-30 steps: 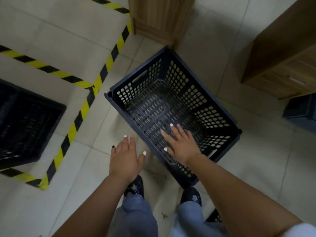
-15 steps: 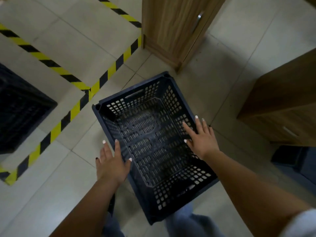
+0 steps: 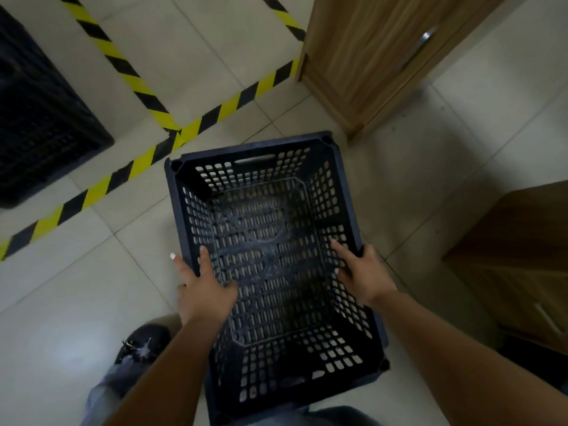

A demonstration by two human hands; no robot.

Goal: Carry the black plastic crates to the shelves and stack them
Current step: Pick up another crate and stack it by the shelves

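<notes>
An empty black perforated plastic crate point(image 3: 264, 210) sits in front of me, open side up, over the tiled floor. My left hand point(image 3: 203, 287) is on its left long rim, thumb inside and fingers outside the wall. On the right long rim my right hand point(image 3: 361, 275) wraps over the edge, with fingers inside. Both hands grip the crate. A second black crate point(image 3: 43, 118) stands at the far left, beyond the striped tape.
Yellow-and-black hazard tape point(image 3: 123, 176) crosses the floor left of the crate. A tall wooden cabinet point(image 3: 378, 56) stands just behind the crate's far right corner. A lower wooden cabinet point(image 3: 522, 259) is at the right. My shoe point(image 3: 144, 342) shows below the left hand.
Both hands moved from hovering over the crate to gripping its two long rims. The crate now lies lengthwise toward me and nearer my body; the view shifted forward.
</notes>
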